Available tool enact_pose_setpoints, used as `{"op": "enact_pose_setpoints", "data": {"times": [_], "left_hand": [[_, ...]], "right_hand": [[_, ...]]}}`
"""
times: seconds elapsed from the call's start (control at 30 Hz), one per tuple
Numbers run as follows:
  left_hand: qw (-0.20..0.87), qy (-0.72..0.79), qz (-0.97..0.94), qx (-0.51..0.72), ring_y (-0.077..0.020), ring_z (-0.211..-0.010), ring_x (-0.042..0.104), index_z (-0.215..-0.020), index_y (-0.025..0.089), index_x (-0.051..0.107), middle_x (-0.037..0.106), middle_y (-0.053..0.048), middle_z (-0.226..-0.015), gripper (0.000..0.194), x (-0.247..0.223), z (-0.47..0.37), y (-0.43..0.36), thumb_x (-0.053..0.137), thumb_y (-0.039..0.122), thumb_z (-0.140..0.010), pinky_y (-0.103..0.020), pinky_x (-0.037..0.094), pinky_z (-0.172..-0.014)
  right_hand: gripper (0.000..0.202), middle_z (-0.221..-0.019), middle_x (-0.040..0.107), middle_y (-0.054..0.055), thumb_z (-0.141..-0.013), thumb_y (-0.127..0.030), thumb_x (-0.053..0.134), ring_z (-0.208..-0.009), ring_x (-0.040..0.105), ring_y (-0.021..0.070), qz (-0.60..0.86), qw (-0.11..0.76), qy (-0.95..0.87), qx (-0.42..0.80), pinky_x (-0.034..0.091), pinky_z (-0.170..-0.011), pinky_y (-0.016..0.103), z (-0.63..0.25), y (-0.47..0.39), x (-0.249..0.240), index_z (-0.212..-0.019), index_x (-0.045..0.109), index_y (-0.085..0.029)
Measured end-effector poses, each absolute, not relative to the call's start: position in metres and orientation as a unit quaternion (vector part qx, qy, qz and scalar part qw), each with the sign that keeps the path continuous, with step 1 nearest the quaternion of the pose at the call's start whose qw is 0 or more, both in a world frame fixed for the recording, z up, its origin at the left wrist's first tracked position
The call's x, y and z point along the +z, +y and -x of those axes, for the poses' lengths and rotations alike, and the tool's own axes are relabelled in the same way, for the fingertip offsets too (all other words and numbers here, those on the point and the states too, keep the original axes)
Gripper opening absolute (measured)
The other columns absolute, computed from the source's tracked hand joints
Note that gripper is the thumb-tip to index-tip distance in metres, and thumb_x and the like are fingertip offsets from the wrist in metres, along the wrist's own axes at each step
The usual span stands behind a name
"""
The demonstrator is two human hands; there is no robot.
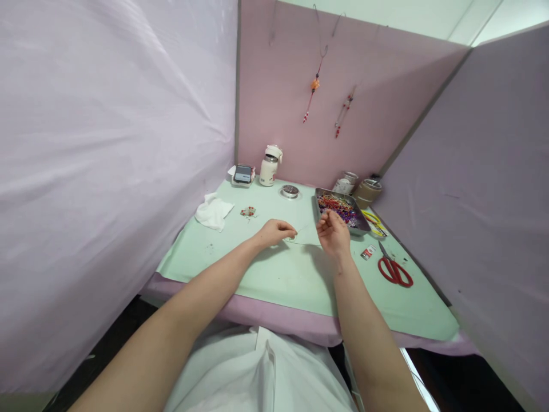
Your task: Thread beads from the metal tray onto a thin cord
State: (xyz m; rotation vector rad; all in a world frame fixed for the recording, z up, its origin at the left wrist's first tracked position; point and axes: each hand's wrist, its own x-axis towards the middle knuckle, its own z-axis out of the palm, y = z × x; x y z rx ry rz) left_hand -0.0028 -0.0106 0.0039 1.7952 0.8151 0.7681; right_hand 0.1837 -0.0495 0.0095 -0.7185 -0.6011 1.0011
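A thin thread (306,244) runs in a loose loop over the green tabletop between my hands. My left hand (277,233) is closed in a pinch on one part of it, low over the middle of the table. Farther right, my right hand (333,232) is raised with its palm turned up, thumb and forefinger pinched together and the other fingers curled. A faint line of thread leads toward it; what sits between those fingertips is too small to make out. Just behind my right hand stands a metal tray (362,226) of colourful cords.
Red-handled scissors (394,271) lie at right, near a small packet (368,252). At left are a white cloth (213,212) and red beads (248,212). Behind stand a phone (243,174), a bottle (269,170), a spool (290,191) and jars (368,193). Beaded strings (315,84) hang above.
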Motion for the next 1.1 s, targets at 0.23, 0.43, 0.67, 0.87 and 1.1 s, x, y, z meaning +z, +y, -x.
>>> {"op": "enact_pose_setpoints", "data": {"times": [0.23, 0.43, 0.67, 0.87, 1.1], "left_hand": [[0.522, 0.328, -0.751, 0.235, -0.0102, -0.057, 0.051, -0.079, 0.013, 0.073, 0.07, -0.006, -0.075, 0.027, 0.006, 0.006, -0.015, 0.063, 0.035, -0.066, -0.021, 0.035, -0.049], [0.543, 0.273, -0.755, 0.246, -0.0109, -0.062, 0.054, -0.079, 0.014, 0.072, 0.068, -0.005, -0.074, 0.025, 0.003, 0.007, -0.011, 0.066, 0.036, -0.068, -0.022, 0.04, -0.055], [0.633, 0.171, -0.691, 0.304, -0.0086, -0.071, 0.055, -0.076, 0.014, 0.07, 0.059, -0.012, -0.121, 0.023, 0.014, 0.012, -0.011, 0.07, 0.036, -0.069, -0.024, 0.041, -0.062], [0.74, 0.145, -0.58, 0.307, -0.0119, -0.078, 0.059, -0.077, 0.013, 0.067, 0.067, -0.009, -0.089, 0.026, 0.01, 0.009, -0.011, 0.075, 0.034, -0.065, -0.027, 0.043, -0.073], [0.617, 0.26, -0.616, 0.416, -0.0098, -0.067, 0.053, -0.079, 0.014, 0.068, 0.064, -0.002, -0.073, 0.031, 0.002, 0.002, -0.003, 0.072, 0.04, -0.064, -0.026, 0.043, -0.068]], "right_hand": [[0.006, -0.074, 0.068, -0.004, -0.076, -0.023, 0.068, -0.066, 0.062, 0.0062, 0.291, 0.831, -0.215, 0.423, 0.054, -0.067, 0.022, -0.211, -0.047, 0.009, -0.08, 0.064, -0.021], [0.01, -0.08, 0.071, -0.002, -0.076, -0.024, 0.068, -0.076, 0.067, 0.008, 0.328, 0.826, -0.221, 0.401, 0.055, -0.073, 0.023, -0.211, -0.044, 0.005, -0.082, 0.062, -0.021], [0.015, -0.081, 0.072, 0.005, -0.07, -0.021, 0.073, -0.077, 0.069, 0.0145, 0.461, 0.696, -0.269, 0.481, 0.057, -0.067, 0.025, -0.192, -0.042, -0.011, -0.078, 0.062, -0.017], [0.026, -0.088, 0.071, 0.009, -0.067, -0.024, 0.072, -0.075, 0.067, 0.0164, 0.484, 0.629, -0.355, 0.494, 0.055, -0.065, 0.028, -0.173, -0.047, -0.014, -0.09, 0.062, -0.017], [0.035, -0.068, 0.059, -0.003, -0.071, -0.034, 0.063, -0.056, 0.051, 0.0102, 0.574, 0.644, -0.429, 0.266, 0.046, -0.058, 0.026, -0.171, -0.049, -0.011, -0.103, 0.058, -0.019]]}}
